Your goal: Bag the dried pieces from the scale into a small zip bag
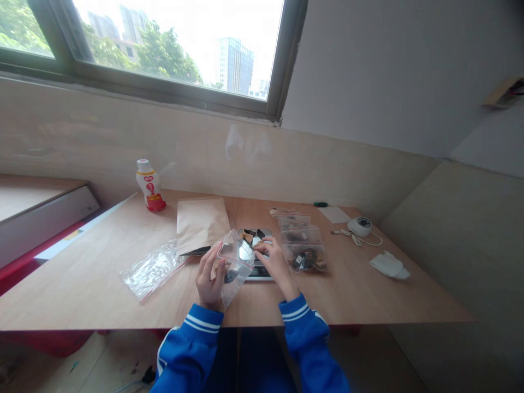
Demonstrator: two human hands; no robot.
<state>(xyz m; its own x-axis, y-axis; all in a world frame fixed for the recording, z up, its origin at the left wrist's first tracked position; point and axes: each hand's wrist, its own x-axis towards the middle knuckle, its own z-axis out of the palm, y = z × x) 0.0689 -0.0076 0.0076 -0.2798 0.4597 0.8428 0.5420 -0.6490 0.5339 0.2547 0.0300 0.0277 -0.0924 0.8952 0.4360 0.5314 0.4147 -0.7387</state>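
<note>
My left hand (210, 277) is closed on a clear zip bag (234, 289), which is tilted and has some dark and tan dried pieces in it. The bag's mouth faces a small kitchen scale (261, 272). On the scale's shiny pan lie several dried pieces (248, 236), black and tan, perhaps dried mushroom. Over the pan's right side, my right hand (275, 265) pinches a brown dried piece (258, 246) between thumb and fingers. Right of the scale, filled zip bags (308, 257) lie overlapping in a row.
Empty clear bags (153, 268) and a brown paper sheet or envelope (201, 219) lie left, with a dark pointed object (195, 251) nearby. A drink bottle (150, 185) stands behind. A white camera (359, 226) with cable and a crumpled tissue (388, 266) are right.
</note>
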